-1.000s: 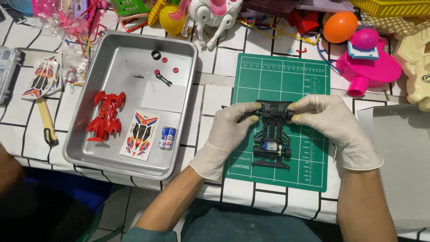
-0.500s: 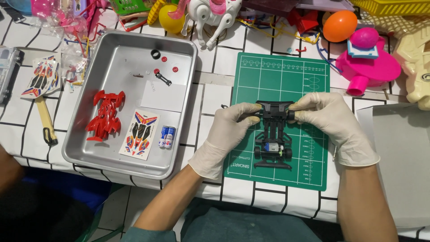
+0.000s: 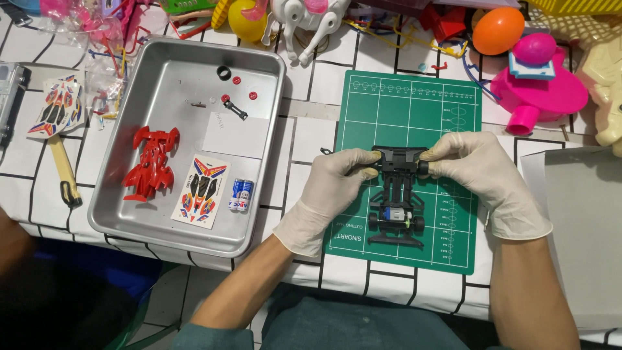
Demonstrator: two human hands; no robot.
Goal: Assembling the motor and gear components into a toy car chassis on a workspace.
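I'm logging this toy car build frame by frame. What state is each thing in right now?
Black toy car chassis: bodyless, motor exposed, on the green cutting mat, front end held.
Left hand: gloved, grip on the chassis front.
Right hand: gloved, grip on the chassis front.
Red car body shell: detached, lying in the metal tray.
Two small batteries: loose in the tray.

**Parts tray and toys crowd tiled table**

A metal tray holds a red car shell, sticker sheet, two batteries and what appear to be small red fasteners. An orange egg lies beside a pink toy.
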